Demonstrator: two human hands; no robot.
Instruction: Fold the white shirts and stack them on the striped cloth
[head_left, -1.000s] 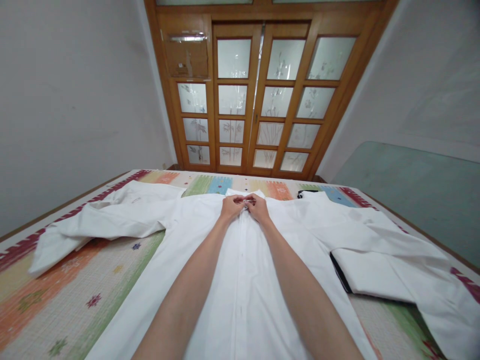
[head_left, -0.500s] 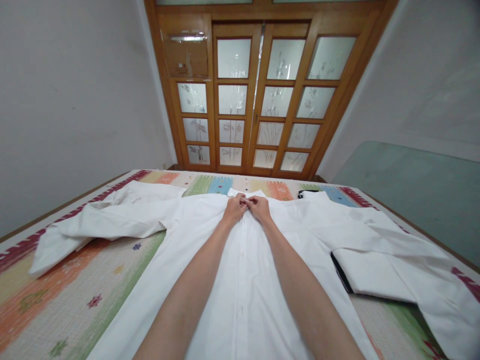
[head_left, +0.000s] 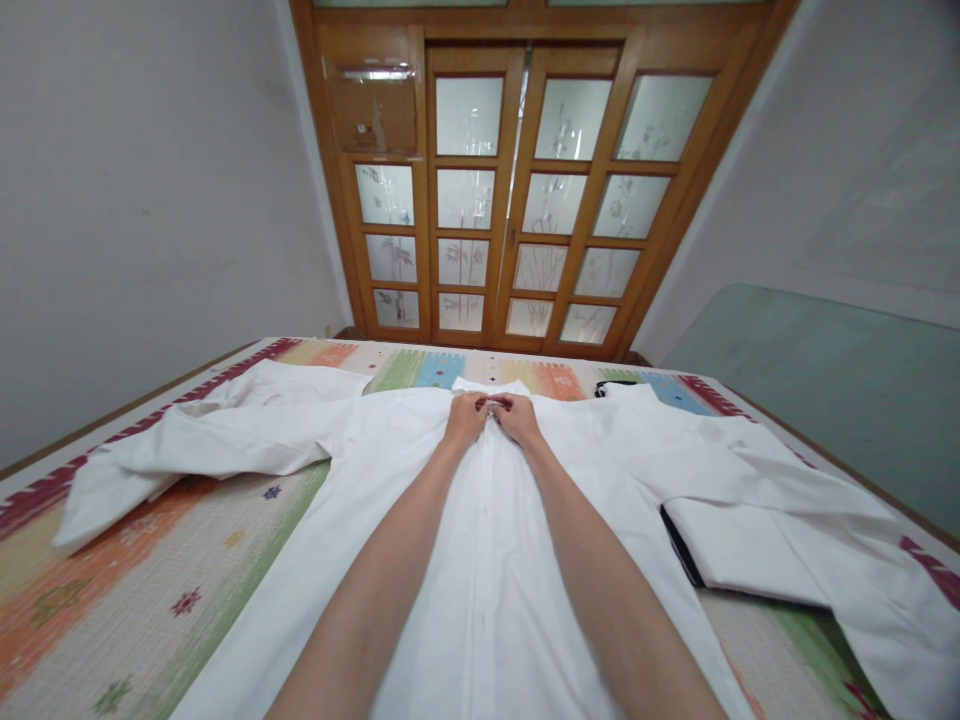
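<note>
A white long-sleeved shirt (head_left: 390, 480) lies spread out, front up, its sleeves reaching to both sides. Just below its collar (head_left: 491, 386), at the top of the button placket (head_left: 480, 540), both hands meet. My left hand (head_left: 466, 415) is closed with its fingertips pinching the shirt's front edge. Close against it, my right hand (head_left: 515, 415) pinches the same spot from the other side. Whether a button sits between the fingertips is too small to make out.
Beneath the shirt is a patterned, striped cloth (head_left: 217, 560). A white, dark-edged flat item (head_left: 750, 550) lies partly under the right sleeve. Wooden doors with glass panes (head_left: 517, 200) stand beyond. A pale green panel (head_left: 810, 370) leans at the right wall.
Both hands have shifted very slightly at the collar and the fingers have changed their pinch a little. The shirt lies almost as before.
</note>
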